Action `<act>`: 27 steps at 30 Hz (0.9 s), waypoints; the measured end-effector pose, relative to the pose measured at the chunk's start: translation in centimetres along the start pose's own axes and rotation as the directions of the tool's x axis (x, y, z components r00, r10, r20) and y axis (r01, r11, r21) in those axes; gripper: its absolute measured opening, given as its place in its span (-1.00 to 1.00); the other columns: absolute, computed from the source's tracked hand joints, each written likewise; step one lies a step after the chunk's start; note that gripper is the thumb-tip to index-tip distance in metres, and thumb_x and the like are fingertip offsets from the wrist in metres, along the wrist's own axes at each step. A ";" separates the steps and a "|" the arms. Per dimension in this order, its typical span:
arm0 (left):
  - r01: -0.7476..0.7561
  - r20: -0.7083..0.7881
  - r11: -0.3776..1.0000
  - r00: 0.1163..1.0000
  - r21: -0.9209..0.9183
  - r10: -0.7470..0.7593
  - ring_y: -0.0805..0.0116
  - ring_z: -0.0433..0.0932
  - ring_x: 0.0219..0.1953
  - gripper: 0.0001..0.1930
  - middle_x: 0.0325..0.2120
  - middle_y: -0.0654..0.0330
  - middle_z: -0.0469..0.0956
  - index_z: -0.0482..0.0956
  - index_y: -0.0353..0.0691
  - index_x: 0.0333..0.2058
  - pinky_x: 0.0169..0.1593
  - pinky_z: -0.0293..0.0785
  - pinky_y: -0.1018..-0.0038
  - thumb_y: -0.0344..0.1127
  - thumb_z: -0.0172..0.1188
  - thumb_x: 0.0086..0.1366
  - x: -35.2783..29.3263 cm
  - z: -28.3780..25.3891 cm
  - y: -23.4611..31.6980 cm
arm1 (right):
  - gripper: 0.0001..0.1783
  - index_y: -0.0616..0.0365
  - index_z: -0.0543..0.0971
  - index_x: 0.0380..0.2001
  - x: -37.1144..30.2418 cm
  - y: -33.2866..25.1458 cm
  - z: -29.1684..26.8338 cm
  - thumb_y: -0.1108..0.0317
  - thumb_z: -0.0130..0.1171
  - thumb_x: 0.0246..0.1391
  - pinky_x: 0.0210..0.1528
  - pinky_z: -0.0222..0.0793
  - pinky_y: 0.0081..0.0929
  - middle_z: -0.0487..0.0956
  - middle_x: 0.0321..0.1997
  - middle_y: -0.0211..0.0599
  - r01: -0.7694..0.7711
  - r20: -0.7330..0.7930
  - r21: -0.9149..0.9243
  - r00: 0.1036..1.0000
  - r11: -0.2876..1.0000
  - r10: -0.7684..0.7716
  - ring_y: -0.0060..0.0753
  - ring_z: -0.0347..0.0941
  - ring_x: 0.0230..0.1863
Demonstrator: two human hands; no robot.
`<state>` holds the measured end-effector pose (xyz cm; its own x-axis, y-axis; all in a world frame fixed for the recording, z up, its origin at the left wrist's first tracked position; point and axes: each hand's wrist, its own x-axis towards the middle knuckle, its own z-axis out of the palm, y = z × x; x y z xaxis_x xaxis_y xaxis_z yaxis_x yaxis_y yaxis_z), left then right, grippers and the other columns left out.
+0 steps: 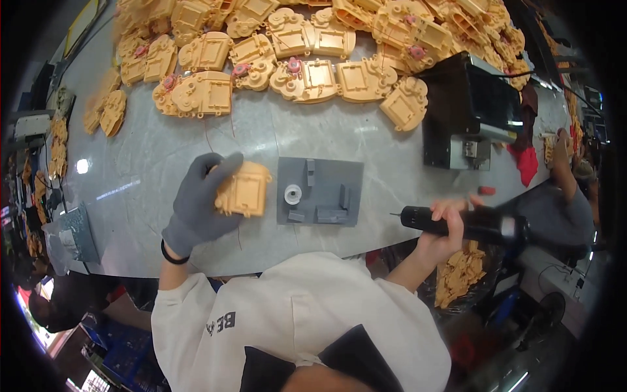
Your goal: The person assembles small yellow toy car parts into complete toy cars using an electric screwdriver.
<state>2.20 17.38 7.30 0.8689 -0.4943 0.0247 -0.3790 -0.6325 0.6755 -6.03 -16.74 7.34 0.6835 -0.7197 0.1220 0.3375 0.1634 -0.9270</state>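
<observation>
My left hand (pixel 199 202), in a grey glove, grips a tan plastic housing part (pixel 243 189) just above the grey table (pixel 144 176), left of a grey fixture plate (pixel 320 191). The plate carries a small white round piece (pixel 293 194) and several grey blocks. My right hand (pixel 444 228), bare, is closed around a black electric screwdriver (pixel 467 223) held level at the table's near edge, its bit pointing left toward the plate.
Many tan housing parts (pixel 307 49) with pink pieces are heaped across the far side of the table. A black and silver machine (pixel 470 117) stands at the right with a red cloth (pixel 526 163) beside it. Another person (pixel 565 196) sits at the right. More tan parts (pixel 460 274) fill a bin below.
</observation>
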 end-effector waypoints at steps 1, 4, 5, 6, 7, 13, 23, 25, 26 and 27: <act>-0.003 0.023 1.000 1.000 -0.009 0.003 0.02 0.40 -0.16 -0.19 -0.16 0.00 0.35 0.34 -0.05 0.08 -0.11 0.39 0.28 -0.27 0.40 -0.28 -0.4 0.1 1.5 | -0.54 0.23 0.24 -0.08 -0.3 -0.1 -0.4 0.55 0.01 -0.16 -0.42 0.25 -0.48 0.30 -0.61 -0.37 -0.006 -0.020 -0.014 1.000 1.000 0.006 -0.50 0.25 -0.63; -0.098 0.136 0.965 0.982 -0.244 0.134 0.05 0.41 -0.25 -0.17 -0.17 0.00 0.34 0.34 -0.04 0.09 -0.19 0.41 0.32 -0.24 0.41 -0.30 -0.3 2.5 5.4 | -0.53 0.24 0.24 -0.08 0.3 0.2 -0.8 0.55 0.02 -0.16 -0.42 0.26 -0.47 0.30 -0.63 -0.37 -0.016 -0.027 -0.074 1.000 0.997 0.014 -0.49 0.26 -0.62; -0.135 0.079 0.985 0.987 -0.103 0.143 0.07 0.41 -0.24 -0.16 -0.15 0.02 0.33 0.34 -0.01 0.10 -0.18 0.40 0.33 -0.21 0.42 -0.29 -0.1 4.2 5.8 | -0.53 0.24 0.24 -0.08 0.3 0.3 -0.8 0.55 0.02 -0.16 -0.42 0.26 -0.47 0.30 -0.63 -0.37 -0.019 -0.018 -0.078 1.000 0.997 0.017 -0.49 0.26 -0.62; -0.160 0.024 0.986 0.987 0.042 0.159 0.09 0.40 -0.24 -0.16 -0.13 0.04 0.32 0.33 0.02 0.11 -0.17 0.39 0.33 -0.18 0.42 -0.28 0.1 5.5 6.1 | -0.53 0.24 0.24 -0.08 0.3 0.4 -0.9 0.55 0.02 -0.16 -0.42 0.26 -0.47 0.30 -0.63 -0.36 -0.030 -0.010 -0.061 1.000 0.998 0.030 -0.49 0.26 -0.62; -0.161 0.026 0.986 0.987 0.037 0.160 0.09 0.40 -0.24 -0.16 -0.13 0.04 0.32 0.33 0.02 0.11 -0.17 0.39 0.33 -0.18 0.42 -0.28 0.9 6.4 6.2 | -0.53 0.24 0.24 -0.08 0.3 0.4 -1.1 0.55 0.02 -0.16 -0.42 0.26 -0.47 0.30 -0.64 -0.36 -0.040 -0.013 -0.048 0.999 0.998 0.039 -0.49 0.26 -0.62; -0.097 0.055 0.952 0.995 0.289 0.085 0.01 0.29 -0.01 -0.12 0.07 -0.05 0.22 0.31 -0.04 0.12 0.08 0.23 0.21 0.02 0.41 -0.27 2.6 8.4 6.9 | -0.54 0.23 0.24 -0.09 0.3 0.1 -1.2 0.55 0.02 -0.15 -0.43 0.26 -0.46 0.31 -0.65 -0.37 -0.014 -0.019 -0.054 1.000 0.998 0.013 -0.49 0.26 -0.64; -0.302 0.190 0.906 0.948 0.295 0.254 -0.10 0.23 0.08 -0.20 0.05 -0.07 0.26 0.34 -0.10 0.04 0.10 0.23 0.06 -0.04 0.40 -0.25 6.1 7.5 8.6 | -0.58 0.19 0.23 -0.08 6.1 -4.9 -4.1 0.55 -0.02 -0.08 -0.51 0.20 -0.49 0.28 -0.66 -0.42 0.483 -0.146 -0.042 0.863 0.875 -0.483 -0.55 0.21 -0.66; -0.175 0.208 0.979 0.967 0.108 0.150 -0.05 0.24 0.08 -0.20 0.03 -0.05 0.27 0.33 -0.11 0.05 0.05 0.30 0.16 -0.11 0.41 -0.26 7.2 9.3 7.9 | -0.59 0.19 0.25 -0.10 8.8 -5.6 -3.5 0.61 0.02 -0.09 -0.51 0.21 -0.50 0.31 -0.66 -0.40 0.507 -0.209 -0.114 0.828 0.854 -0.520 -0.55 0.22 -0.66; -0.200 0.119 0.969 0.976 0.145 0.184 -0.05 0.26 0.07 -0.18 0.04 -0.05 0.25 0.32 -0.12 0.06 0.04 0.31 0.18 -0.11 0.42 -0.27 6.8 10.0 7.8 | -0.57 0.19 0.26 -0.11 10.0 -5.7 -3.5 0.63 0.04 -0.12 -0.49 0.24 -0.50 0.33 -0.66 -0.38 0.486 -0.215 -0.120 0.838 0.866 -0.501 -0.54 0.23 -0.66; -0.219 0.030 0.958 0.976 0.185 0.217 -0.06 0.27 0.06 -0.17 0.06 -0.06 0.24 0.32 -0.13 0.06 0.03 0.32 0.19 -0.12 0.43 -0.27 6.5 10.3 7.7 | -0.58 0.21 0.28 -0.13 10.7 -5.6 -3.0 0.64 0.04 -0.14 -0.48 0.26 -0.50 0.37 -0.64 -0.36 0.501 -0.191 -0.114 0.836 0.858 -0.514 -0.53 0.25 -0.68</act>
<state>1.59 3.13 5.05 0.7559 -0.6375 0.1489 -0.6124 -0.6080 0.5054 -2.51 -27.40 12.80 0.2745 -0.8149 0.5105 0.5581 -0.2973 -0.7746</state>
